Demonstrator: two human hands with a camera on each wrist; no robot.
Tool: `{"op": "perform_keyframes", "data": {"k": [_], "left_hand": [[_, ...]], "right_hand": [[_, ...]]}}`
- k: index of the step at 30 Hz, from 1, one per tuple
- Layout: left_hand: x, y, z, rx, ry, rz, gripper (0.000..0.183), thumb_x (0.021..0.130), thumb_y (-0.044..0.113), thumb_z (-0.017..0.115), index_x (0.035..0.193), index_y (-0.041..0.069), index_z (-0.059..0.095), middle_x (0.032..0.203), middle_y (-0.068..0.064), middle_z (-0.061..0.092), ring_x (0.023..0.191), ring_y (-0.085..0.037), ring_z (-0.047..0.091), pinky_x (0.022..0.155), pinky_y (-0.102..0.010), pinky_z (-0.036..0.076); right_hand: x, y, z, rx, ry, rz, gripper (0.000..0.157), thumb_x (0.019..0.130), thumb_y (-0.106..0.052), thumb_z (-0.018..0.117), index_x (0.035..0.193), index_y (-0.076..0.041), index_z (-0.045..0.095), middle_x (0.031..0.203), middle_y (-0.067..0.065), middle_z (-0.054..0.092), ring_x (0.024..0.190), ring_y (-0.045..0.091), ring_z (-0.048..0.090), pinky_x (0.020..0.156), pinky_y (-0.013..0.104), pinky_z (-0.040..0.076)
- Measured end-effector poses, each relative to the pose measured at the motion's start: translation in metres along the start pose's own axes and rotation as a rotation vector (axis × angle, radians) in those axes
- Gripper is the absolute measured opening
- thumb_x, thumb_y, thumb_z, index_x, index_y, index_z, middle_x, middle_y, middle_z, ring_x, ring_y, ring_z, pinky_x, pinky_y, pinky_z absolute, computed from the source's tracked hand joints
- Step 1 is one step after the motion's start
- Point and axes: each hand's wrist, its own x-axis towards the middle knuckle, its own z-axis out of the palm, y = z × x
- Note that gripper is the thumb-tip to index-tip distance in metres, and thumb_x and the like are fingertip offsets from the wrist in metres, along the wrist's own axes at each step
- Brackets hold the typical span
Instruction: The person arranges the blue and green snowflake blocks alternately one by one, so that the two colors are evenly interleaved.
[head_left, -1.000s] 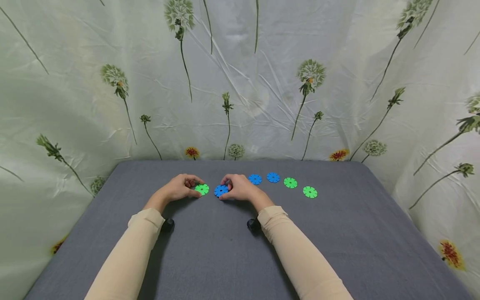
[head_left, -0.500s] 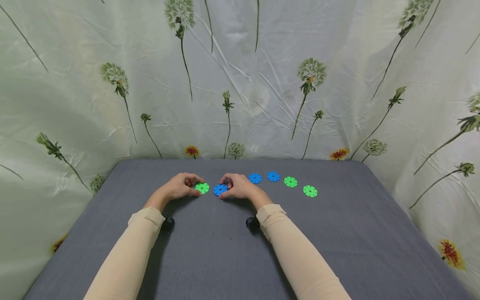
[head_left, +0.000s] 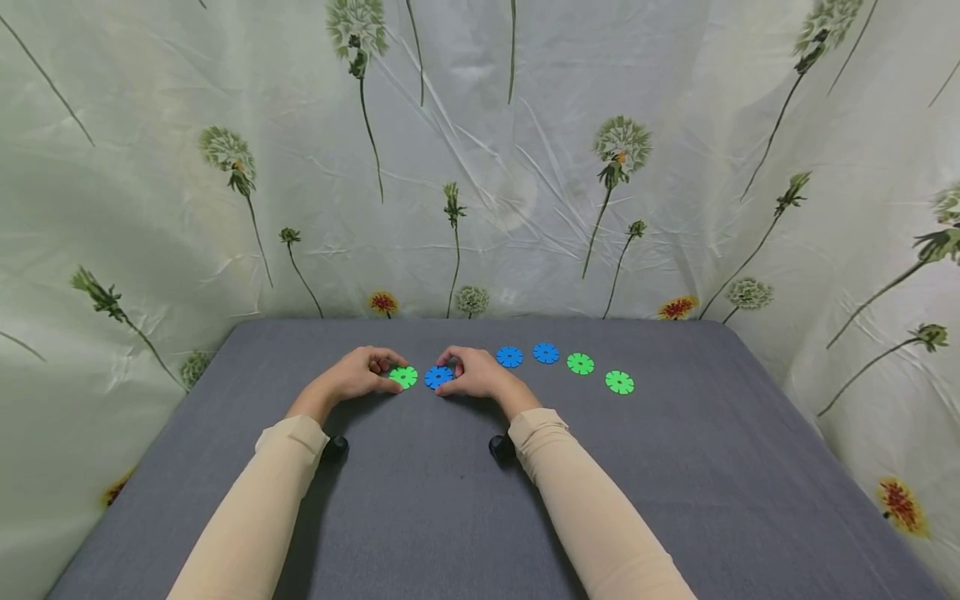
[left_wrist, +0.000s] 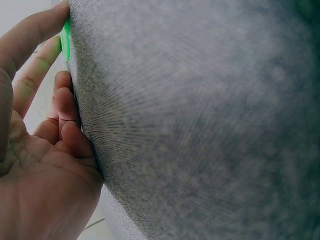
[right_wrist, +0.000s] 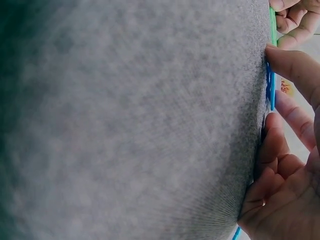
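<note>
Between thumb and index finger my left hand point(head_left: 362, 372) pinches a green notched disc point(head_left: 404, 377) by its edges, low over the grey cloth. Just right of it, my right hand point(head_left: 477, 374) holds a blue notched disc point(head_left: 438, 377) the same way. A narrow gap separates these two flat discs. In the left wrist view the green disc point(left_wrist: 66, 42) shows edge-on by the fingertips. The right wrist view has the blue disc point(right_wrist: 272, 87) edge-on, with the green disc point(right_wrist: 273, 25) and part of the left hand beyond.
Right of my right hand lie two blue discs point(head_left: 510, 357) point(head_left: 546, 352) and two green discs point(head_left: 581, 363) point(head_left: 619, 382) in a curved row. The grey table point(head_left: 450, 517) ends at a flower-printed curtain point(head_left: 525, 167) behind.
My right hand has shifted slightly left with the blue disc, narrowing the gap to the green one. My left hand stays in place.
</note>
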Motion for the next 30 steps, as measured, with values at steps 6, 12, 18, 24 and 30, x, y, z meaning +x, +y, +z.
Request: {"op": "perform_keyframes", "data": {"k": [6,12,18,24,30], "left_hand": [[0.0003,-0.0006,0.001,-0.005,0.004,-0.001,0.044,0.091,0.019,0.087,0.132,0.007,0.075,0.109,-0.013,0.06,0.092,-0.023,0.049,0.076,-0.034,0.04],[-0.0003,-0.0019,0.0004,0.0,-0.001,-0.01,0.044,0.092,0.02,0.086,0.133,0.009,0.074,0.115,-0.013,0.061,0.095,-0.023,0.051,0.078,-0.033,0.044],[-0.0012,-0.0012,-0.0006,-0.002,-0.005,-0.01,0.043,0.092,0.02,0.085,0.133,0.009,0.074,0.116,-0.015,0.06,0.097,-0.025,0.052,0.079,-0.034,0.044],[-0.0002,-0.0015,0.0004,-0.001,-0.002,-0.016,0.042,0.093,0.019,0.085,0.133,0.008,0.074,0.116,-0.015,0.06,0.098,-0.025,0.052,0.08,-0.034,0.044],[0.0013,-0.0012,0.0007,-0.007,-0.002,-0.02,0.042,0.093,0.019,0.085,0.133,0.009,0.075,0.117,-0.014,0.06,0.098,-0.024,0.052,0.079,-0.034,0.044]], "right_hand": [[0.0,0.0018,0.001,0.003,0.007,-0.009,0.043,0.096,-0.029,0.083,0.133,-0.015,0.068,0.084,-0.004,0.053,0.071,0.011,0.046,0.069,0.024,0.039],[0.0001,0.0032,0.0016,-0.001,0.007,-0.007,0.043,0.096,-0.03,0.083,0.135,-0.017,0.068,0.085,-0.004,0.052,0.072,0.011,0.045,0.071,0.025,0.038],[0.0002,0.0034,0.0015,0.003,0.005,-0.003,0.043,0.097,-0.03,0.082,0.135,-0.017,0.068,0.086,-0.003,0.053,0.074,0.012,0.046,0.073,0.026,0.039],[-0.0006,0.003,0.0008,0.0,0.001,-0.002,0.043,0.097,-0.03,0.082,0.136,-0.017,0.068,0.086,-0.003,0.053,0.074,0.012,0.046,0.072,0.025,0.038],[-0.0007,0.0036,0.0008,0.011,0.002,-0.004,0.043,0.097,-0.03,0.082,0.135,-0.017,0.068,0.087,-0.003,0.053,0.075,0.012,0.046,0.073,0.025,0.038]]}}
